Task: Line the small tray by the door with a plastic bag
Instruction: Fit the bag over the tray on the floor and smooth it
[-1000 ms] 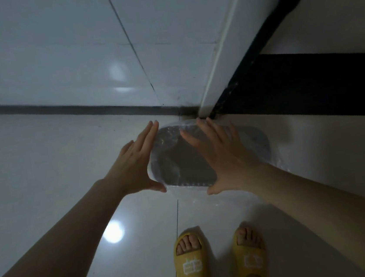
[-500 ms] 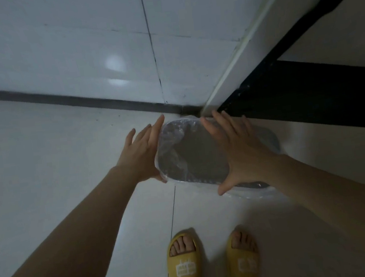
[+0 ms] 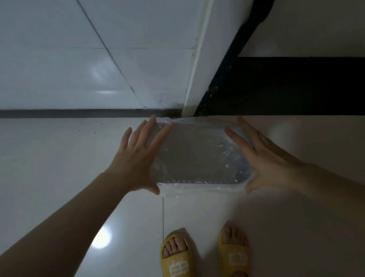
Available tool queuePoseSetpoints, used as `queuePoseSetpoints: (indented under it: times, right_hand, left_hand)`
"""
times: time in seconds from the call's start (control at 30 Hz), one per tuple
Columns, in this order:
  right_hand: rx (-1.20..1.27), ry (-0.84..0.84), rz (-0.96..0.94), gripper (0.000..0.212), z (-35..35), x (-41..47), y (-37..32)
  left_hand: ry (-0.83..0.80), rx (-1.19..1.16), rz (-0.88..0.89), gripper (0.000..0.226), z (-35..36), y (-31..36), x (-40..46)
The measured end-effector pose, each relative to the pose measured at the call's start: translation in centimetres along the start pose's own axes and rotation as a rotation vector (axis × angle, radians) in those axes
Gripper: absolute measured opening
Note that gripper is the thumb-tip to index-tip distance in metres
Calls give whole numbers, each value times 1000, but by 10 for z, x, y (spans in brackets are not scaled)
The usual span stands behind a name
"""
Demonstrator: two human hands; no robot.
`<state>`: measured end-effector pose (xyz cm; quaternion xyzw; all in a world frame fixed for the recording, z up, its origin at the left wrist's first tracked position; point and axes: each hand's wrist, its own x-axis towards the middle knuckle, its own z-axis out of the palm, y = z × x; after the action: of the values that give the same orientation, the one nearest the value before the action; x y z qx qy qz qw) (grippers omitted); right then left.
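Observation:
A small grey tray (image 3: 196,157) lies on the floor by the door frame, wrapped in a clear plastic bag (image 3: 196,188) whose crinkled film covers its surface and spills past the near edge. My left hand (image 3: 137,162) rests flat against the tray's left end, fingers spread, thumb at the near left corner. My right hand (image 3: 264,158) sits flat at the tray's right end, fingers apart, thumb at the near right corner. Neither hand is closed around anything.
A white tiled wall (image 3: 66,67) with a dark baseboard runs behind the tray. The white door frame (image 3: 199,52) and a dark threshold (image 3: 285,88) stand to the back right. My feet in yellow slippers (image 3: 177,264) are just in front of the tray.
My right hand has slid from the middle of the tray to its right end, uncovering the bagged surface. My left hand stays at the left end. The view moved closer.

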<state>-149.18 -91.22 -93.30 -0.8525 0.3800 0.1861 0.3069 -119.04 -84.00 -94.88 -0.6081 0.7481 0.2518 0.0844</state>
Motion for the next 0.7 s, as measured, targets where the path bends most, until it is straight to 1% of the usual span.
queuePoseSetpoints:
  times: [0.07,0.17,0.3,0.5,0.6,0.7]
  right_hand:
    - [16,5,-23,149,-6,8,8]
    - [10,26,-76,151,-11,15,14]
    - [129,133,-22,146,-5,16,19]
    - [236,128,78,154,6,7,25]
    - [172,75,61,156,-1,-3,23]
    - [95,71,52,155,-9,-6,8]
  left_hand:
    - [-13,-10,-3,156,0,-5,4]
    - [-77,-82,-17,159,-2,-13,7]
    - [-134,-126,-55,159,-3,-22,8]
    - [-89,-66,-87,160,1,-19,-1]
    - [-60,-70,-121,163,-3,-20,-8]
    - [-38,-60,-81,161,-7,-16,-10]
